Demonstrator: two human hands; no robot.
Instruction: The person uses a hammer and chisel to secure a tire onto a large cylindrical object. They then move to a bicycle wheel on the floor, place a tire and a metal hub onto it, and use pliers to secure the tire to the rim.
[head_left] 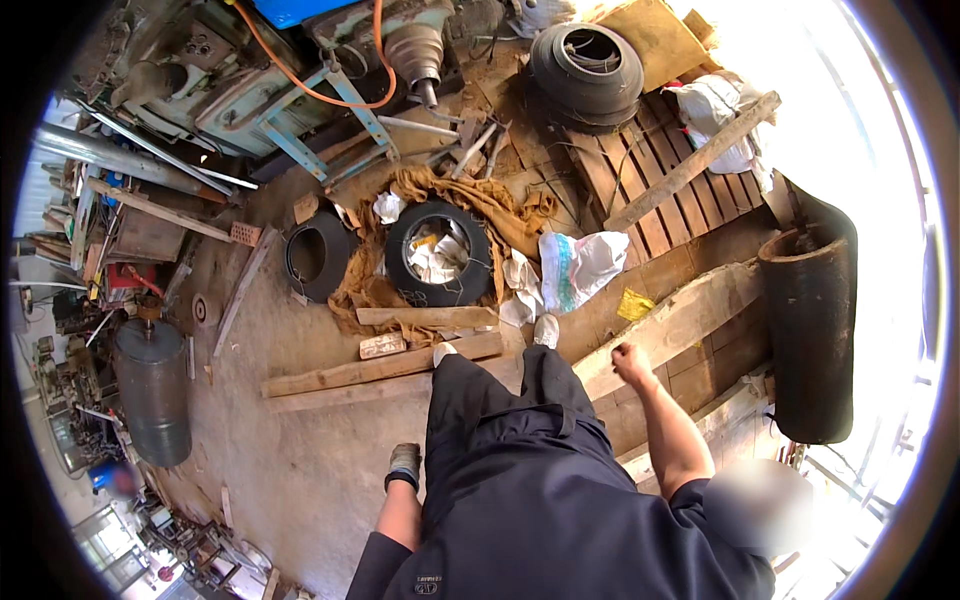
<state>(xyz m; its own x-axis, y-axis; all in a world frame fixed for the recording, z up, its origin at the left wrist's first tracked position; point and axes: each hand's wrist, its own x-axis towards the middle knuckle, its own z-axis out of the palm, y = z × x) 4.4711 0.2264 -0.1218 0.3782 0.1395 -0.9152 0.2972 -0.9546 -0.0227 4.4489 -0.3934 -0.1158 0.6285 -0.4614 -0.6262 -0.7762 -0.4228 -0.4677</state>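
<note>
My right hand [632, 363] is bare, its fingers curled in with nothing visible in them. It hangs over a long wooden plank [690, 318], apparently without touching it. By my left thigh hangs my left hand [404, 464] in a greyish glove; how its fingers lie does not show. In front of my feet a black tyre-like ring [400, 262] lies on brown sacking [520, 215], with crumpled paper [440, 262] inside it. A second black ring [342, 262] stands to its left. A white plastic bag [590, 265] lies to its right.
Wooden beams [390, 372] lie across the floor near my feet. Farther right are a slatted pallet [655, 190], a dark cylinder [808, 330] and a black drum [585, 78]. A green machine [240, 95] stands far left; another cylinder [155, 390] stands left.
</note>
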